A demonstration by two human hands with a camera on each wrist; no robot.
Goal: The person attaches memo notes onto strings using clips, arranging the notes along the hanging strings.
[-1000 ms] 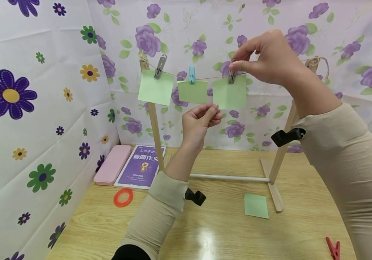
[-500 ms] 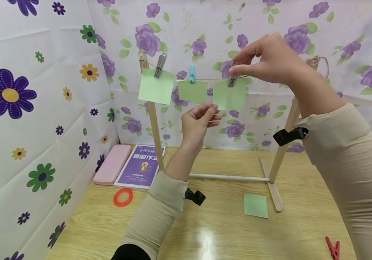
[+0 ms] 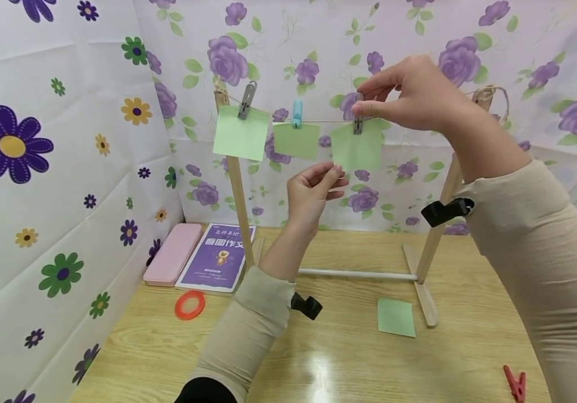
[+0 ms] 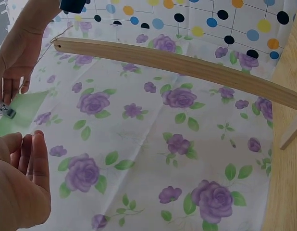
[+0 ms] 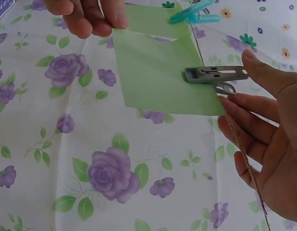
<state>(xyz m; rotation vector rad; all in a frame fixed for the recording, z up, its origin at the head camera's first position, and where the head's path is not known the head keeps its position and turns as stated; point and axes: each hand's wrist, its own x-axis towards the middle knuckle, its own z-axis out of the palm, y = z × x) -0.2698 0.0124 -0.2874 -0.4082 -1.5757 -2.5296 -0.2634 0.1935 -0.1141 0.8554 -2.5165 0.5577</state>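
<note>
A light green sticky note hangs at the right of the twine, under a grey clothespin. My right hand holds that clothespin by its handles, thumb on one side and fingers on the other. In the right wrist view, the clothespin sits over the note's edge along the twine. My left hand pinches the note's lower left corner between thumb and fingers. Farther left hang a smaller-looking green note under a blue clothespin and another green note under a grey clothespin.
Wooden posts with a white crossbar carry the twine. On the table lie a loose green note, a red clothespin, an orange-red ring, a pink case and a purple booklet.
My right hand has dropped slightly at the clothespin, which tilted and now stands nearly upright. My left hand has shifted slightly right, still at the note's corner.
</note>
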